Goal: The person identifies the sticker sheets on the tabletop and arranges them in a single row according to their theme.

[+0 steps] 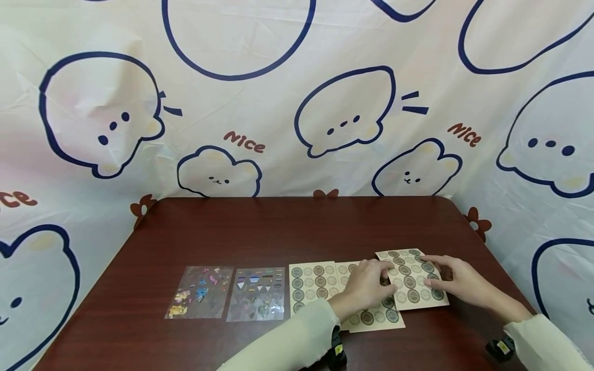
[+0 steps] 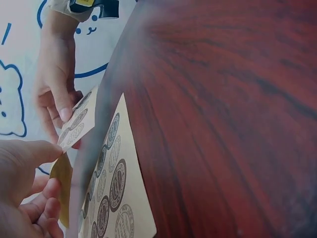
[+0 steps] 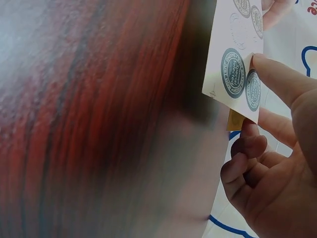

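Observation:
A cream sheet of round stickers is held slightly raised at the right, between both hands. My left hand pinches its left edge between thumb and fingers. At the right edge my right hand grips it, thumb on the printed face and fingers behind, as the right wrist view shows on the sheet. A yellow-brown underside shows by the left fingers. Two more cream sticker sheets lie on the table: one at the left, another partly hidden under the left hand and the raised sheet.
Left of the cream sheets lie two clear sticker sheets, one with grey and blue shapes, the other with colourful figures. The dark red-brown wooden table ends at a patterned cloth behind it.

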{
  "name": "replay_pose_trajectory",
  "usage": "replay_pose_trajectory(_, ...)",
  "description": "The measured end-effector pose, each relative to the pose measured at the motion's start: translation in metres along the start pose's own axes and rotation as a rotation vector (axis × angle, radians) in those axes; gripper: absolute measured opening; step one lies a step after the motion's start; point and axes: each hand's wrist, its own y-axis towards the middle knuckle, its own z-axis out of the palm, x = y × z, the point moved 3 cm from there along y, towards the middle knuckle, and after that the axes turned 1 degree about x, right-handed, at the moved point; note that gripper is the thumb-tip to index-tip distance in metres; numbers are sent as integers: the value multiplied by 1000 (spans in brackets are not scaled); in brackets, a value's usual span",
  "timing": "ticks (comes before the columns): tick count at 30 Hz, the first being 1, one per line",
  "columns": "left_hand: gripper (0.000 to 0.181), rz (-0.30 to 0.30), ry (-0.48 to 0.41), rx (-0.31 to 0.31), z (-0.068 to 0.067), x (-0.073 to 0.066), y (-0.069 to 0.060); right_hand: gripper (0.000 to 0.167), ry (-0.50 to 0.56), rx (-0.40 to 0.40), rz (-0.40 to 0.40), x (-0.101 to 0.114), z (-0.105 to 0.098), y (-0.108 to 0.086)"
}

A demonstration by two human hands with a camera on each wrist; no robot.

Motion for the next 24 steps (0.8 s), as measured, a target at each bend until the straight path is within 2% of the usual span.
replay_pose_trajectory(14,42,4,77,16,10,-6,0,63,1,54,53,-9,2,-10)
replay_pose_trajectory(20,40,-13,97,28,13,-7,0,66,13,104,76,-13,3,-13)
replay_pose_trajectory(24,40,5,132,29,15,-8,-1,68,39,139,89,-15,4,-14)
